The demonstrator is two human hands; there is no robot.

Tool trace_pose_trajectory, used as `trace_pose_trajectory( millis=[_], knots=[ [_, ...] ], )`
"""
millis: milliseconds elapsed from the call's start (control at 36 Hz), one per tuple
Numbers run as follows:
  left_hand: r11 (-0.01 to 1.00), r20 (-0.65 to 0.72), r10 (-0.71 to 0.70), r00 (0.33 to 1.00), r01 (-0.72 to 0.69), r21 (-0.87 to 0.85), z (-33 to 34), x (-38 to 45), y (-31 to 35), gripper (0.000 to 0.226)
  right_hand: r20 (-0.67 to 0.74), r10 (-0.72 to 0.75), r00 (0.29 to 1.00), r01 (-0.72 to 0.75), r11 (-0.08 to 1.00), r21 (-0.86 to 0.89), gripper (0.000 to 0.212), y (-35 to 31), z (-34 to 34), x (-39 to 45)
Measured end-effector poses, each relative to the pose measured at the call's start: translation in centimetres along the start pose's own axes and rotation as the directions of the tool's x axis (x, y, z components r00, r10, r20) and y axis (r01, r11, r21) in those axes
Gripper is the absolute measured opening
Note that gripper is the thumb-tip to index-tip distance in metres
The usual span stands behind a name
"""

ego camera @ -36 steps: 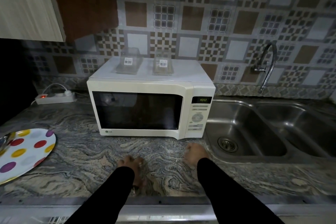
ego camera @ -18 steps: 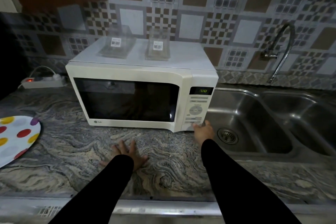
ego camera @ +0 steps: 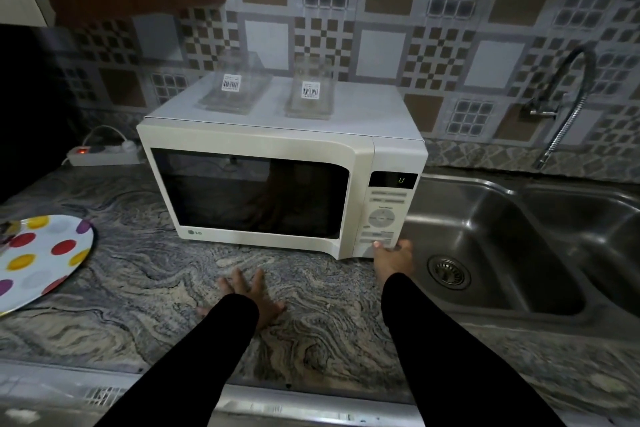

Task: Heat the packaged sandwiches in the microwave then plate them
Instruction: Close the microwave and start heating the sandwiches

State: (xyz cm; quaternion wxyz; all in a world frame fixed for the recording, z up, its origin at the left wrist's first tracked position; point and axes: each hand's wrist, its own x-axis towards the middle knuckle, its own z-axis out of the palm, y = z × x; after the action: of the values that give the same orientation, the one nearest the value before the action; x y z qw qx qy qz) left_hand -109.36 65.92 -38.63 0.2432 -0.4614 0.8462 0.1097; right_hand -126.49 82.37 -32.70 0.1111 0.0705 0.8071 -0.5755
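Note:
A white microwave (ego camera: 277,156) stands on the marbled counter with its door closed and its display lit. Two clear plastic sandwich packages sit on its top, the left package (ego camera: 232,87) and the right package (ego camera: 310,92), each with a barcode label. My right hand (ego camera: 393,258) touches the bottom of the control panel (ego camera: 382,218) with a fingertip on the lowest button. Flat on the counter in front of the microwave lies my left hand (ego camera: 251,295), fingers spread. A white plate with coloured dots (ego camera: 41,260) is at the far left.
A steel double sink (ego camera: 502,246) with a drain and a coiled tap (ego camera: 561,114) lies right of the microwave. A power strip (ego camera: 100,154) with a red light sits behind at the left. The counter's metal front edge (ego camera: 277,406) runs along the bottom.
My right hand has left the counter and reached the microwave's lower control panel. My left hand has spread flat. The view has moved closer, and the display reading has changed.

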Motion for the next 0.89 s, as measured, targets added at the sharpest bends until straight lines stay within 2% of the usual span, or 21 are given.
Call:
trace_pose_trajectory(
  millis=[167,250,361,444,500,556,611,639,667,722,750,778,833,861,889],
  knots=[
    [1.0,-0.012,0.003,1.0,-0.004,-0.01,0.2,0.1,-0.1,0.099,0.113,0.026,0.993,-0.02,0.999,-0.049,0.033,-0.4,-1.0,0.4],
    [1.0,-0.023,0.005,1.0,-0.005,-0.024,0.3,0.3,-0.2,0.099,0.126,0.036,0.991,-0.025,0.996,-0.088,0.037,-0.7,-1.1,0.4],
    [0.999,-0.036,0.018,0.999,-0.019,-0.028,0.2,-0.1,-0.2,0.098,0.159,0.04,0.987,0.007,0.959,-0.285,0.036,-1.5,-1.8,-0.2],
    [0.999,-0.047,0.029,0.998,-0.03,-0.012,-1.3,-1.0,-0.2,0.089,0.193,0.007,0.981,0.091,0.864,-0.496,0.034,-1.8,-2.2,-1.0],
    [0.994,-0.086,0.112,0.99,-0.112,-0.001,-3.5,-1.6,-0.2,0.064,0.242,-0.076,0.967,0.214,0.756,-0.619,0.032,-2.2,-2.0,-2.1],
    [0.968,-0.241,0.201,0.95,-0.23,-0.099,-5.9,-2.6,0.1,0.042,0.346,-0.198,0.917,0.392,0.601,-0.696,0.029,-2.7,-1.6,-3.3],
    [0.919,-0.479,0.216,0.851,-0.343,-0.196,-8.2,-4.0,0.7,0.03,0.469,-0.319,0.824,0.567,0.447,-0.692,0.029,-3.2,-0.8,-4.4],
    [0.891,-0.604,0.205,0.77,-0.402,-0.21,-9.3,-4.8,1.2,0.026,0.526,-0.374,0.764,0.643,0.38,-0.665,0.03,-3.5,-0.4,-4.9],
    [0.857,-0.723,0.195,0.663,-0.473,-0.203,-10.3,-5.5,1.6,0.022,0.573,-0.438,0.692,0.715,0.314,-0.624,0.028,-3.8,0.0,-5.3],
    [0.775,-0.899,0.213,0.384,-0.626,-0.084,-12.5,-6.6,2.4,0.024,0.638,-0.59,0.494,0.835,0.117,-0.538,0.017,-4.5,0.6,-6.3],
    [0.749,-0.937,0.239,0.256,-0.662,0.01,-13.6,-6.9,2.7,0.029,0.666,-0.634,0.392,0.856,-0.014,-0.517,0.016,-4.9,0.9,-6.6],
    [0.742,-0.951,0.262,0.162,-0.664,0.091,-14.7,-7.1,2.9,0.033,0.686,-0.655,0.317,0.841,-0.139,-0.522,0.019,-5.3,1.2,-6.8],
    [0.765,-0.955,0.285,0.085,-0.621,0.172,-16.8,-7.4,3.4,0.036,0.697,-0.682,0.222,0.769,-0.317,-0.555,0.021,-6.2,1.6,-7.1],
    [0.779,-0.952,0.295,0.077,-0.596,0.193,-17.7,-7.5,3.6,0.039,0.696,-0.689,0.203,0.725,-0.372,-0.579,0.019,-7.0,1.6,-7.4],
    [0.792,-0.948,0.305,0.087,-0.576,0.201,-18.6,-7.8,3.7,0.042,0.702,-0.679,0.215,0.676,-0.416,-0.609,0.016,-7.7,1.4,-7.7]
  ],
)
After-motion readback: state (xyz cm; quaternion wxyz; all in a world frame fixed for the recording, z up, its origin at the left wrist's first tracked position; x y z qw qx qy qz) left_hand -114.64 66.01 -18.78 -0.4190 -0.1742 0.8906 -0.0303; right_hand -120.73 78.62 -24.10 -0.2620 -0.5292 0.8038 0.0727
